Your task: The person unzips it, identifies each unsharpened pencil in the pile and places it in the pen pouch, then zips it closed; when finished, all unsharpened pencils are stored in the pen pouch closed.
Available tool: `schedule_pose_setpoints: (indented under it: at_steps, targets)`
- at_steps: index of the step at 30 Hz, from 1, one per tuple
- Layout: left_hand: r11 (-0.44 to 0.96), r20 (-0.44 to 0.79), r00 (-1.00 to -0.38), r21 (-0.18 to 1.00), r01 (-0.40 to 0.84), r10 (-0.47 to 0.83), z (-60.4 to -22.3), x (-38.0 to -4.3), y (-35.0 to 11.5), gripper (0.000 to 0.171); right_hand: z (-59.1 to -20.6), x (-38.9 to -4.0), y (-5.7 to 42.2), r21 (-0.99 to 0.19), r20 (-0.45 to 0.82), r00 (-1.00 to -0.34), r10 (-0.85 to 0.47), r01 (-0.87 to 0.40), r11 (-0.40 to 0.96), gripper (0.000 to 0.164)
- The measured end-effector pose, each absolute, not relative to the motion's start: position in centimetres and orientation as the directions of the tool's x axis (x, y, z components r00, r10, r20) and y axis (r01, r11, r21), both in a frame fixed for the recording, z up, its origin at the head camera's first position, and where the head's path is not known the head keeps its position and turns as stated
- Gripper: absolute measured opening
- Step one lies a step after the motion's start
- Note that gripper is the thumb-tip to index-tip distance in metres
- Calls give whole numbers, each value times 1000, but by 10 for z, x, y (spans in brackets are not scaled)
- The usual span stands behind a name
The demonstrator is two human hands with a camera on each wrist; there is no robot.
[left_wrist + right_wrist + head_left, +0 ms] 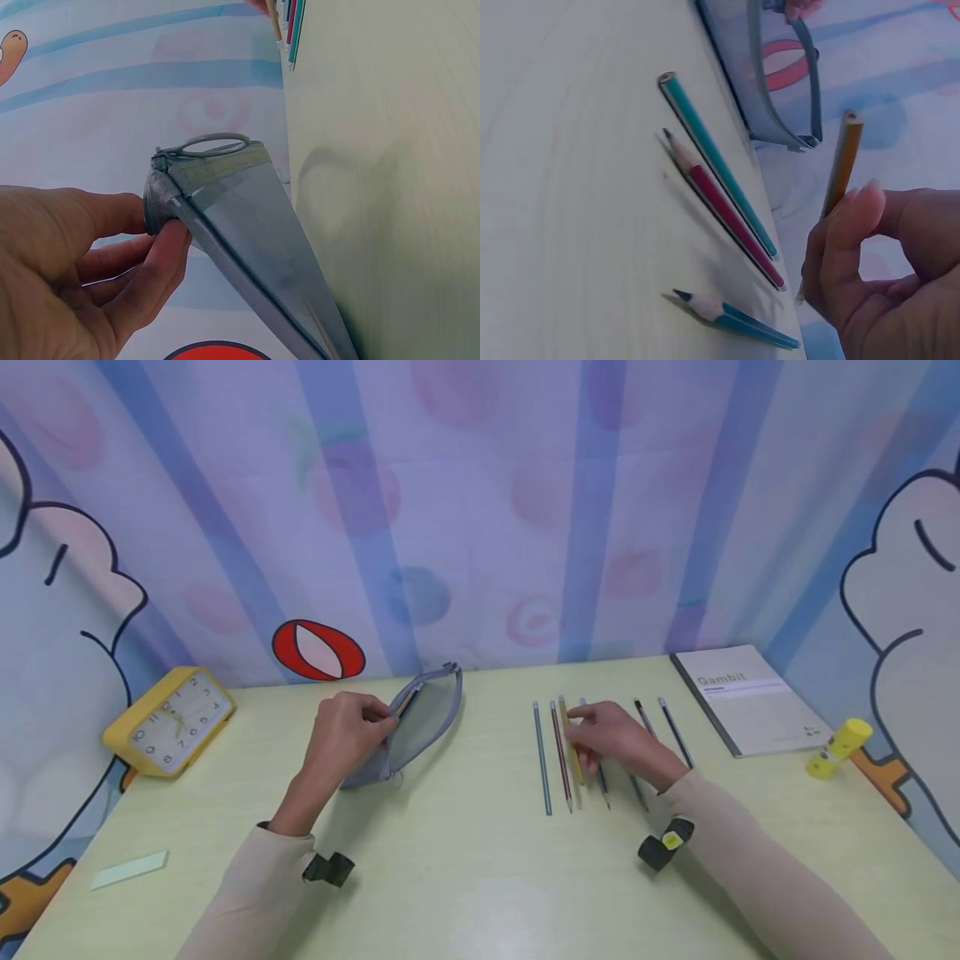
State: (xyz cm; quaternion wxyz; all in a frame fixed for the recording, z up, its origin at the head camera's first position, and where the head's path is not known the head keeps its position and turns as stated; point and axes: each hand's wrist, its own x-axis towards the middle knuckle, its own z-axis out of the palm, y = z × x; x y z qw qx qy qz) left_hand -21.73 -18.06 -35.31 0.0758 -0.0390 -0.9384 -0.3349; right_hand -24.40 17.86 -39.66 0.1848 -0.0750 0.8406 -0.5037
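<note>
My left hand [348, 731] pinches the rim of a grey mesh pencil pouch [433, 717], whose mouth gapes upward. A dark pencil [409, 700] shows inside it. In the left wrist view, thumb and fingertips grip the pouch's end [161, 196], near a loop. My right hand [613, 735] holds a yellow pencil [844, 161] between thumb and fingers, lifted off the table in the right wrist view. Left of that hand lie a blue-green pencil [542, 760] and a dark red pencil [560, 756]. Another sharpened blue-green pencil [754, 324] lies under it, partly hidden in the head view.
More pencils, one of them dark [675, 731], lie right of the right hand. Farther right are a notebook [757, 702] and a yellow cylinder [840, 748]. A yellow clock [171, 720] stands at the left, with a pale green strip [130, 870] nearer the front.
</note>
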Motion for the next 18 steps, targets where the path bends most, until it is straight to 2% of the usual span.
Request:
schedule_pose_setpoints:
  at_steps: [8,14,18]
  targets:
    - [771,169,-986,625,120,17,-353,-217,-181,15,-390,-251,178,-956,-259,-895,-364,184,230,58]
    - [775,163,-987,623,110,9,-352,-218,-181,15,-382,-249,163,-956,-288,-858,-426,282,79,56]
    - [769,157,-988,631,102,3,-352,-219,-180,15,-375,-244,150,-929,-287,-824,-488,364,-68,57]
